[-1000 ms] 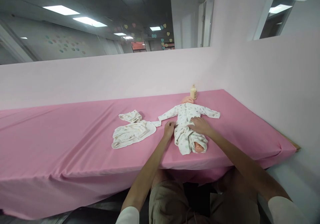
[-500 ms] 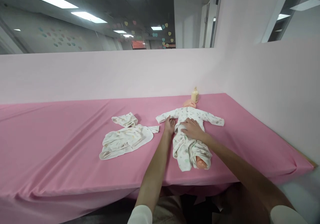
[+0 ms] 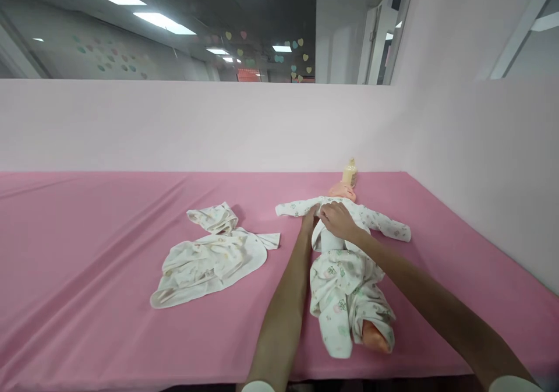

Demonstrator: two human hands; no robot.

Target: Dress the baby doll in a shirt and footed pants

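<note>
A baby doll [image 3: 343, 191] lies on its back on the pink-covered table, head toward the wall. It wears a white patterned baby shirt [image 3: 384, 223] with the sleeves spread wide, and matching baby pants [image 3: 343, 278]. Its pale belly shows between the two garments. At the left side of its chest, my left hand [image 3: 310, 220] has its fingers closed at the shirt's edge, partly hidden. My right hand [image 3: 338, 220] lies over the chest, fingers curled in and pinching the shirt front. One bare foot [image 3: 374, 336] pokes from a pant leg; the other leg end lies flat.
More white baby clothes [image 3: 213, 264] lie crumpled on the pink cloth [image 3: 109, 252] to the left. A pale yellow pump bottle [image 3: 350, 173] stands behind the doll's head. The white wall [image 3: 196, 127] borders the table at the back, with another wall at right.
Both hands have moved up from the doll's belly to its chest. My right hand's fingers went from spread to curled, and the belly is now uncovered. The view has shifted closer.
</note>
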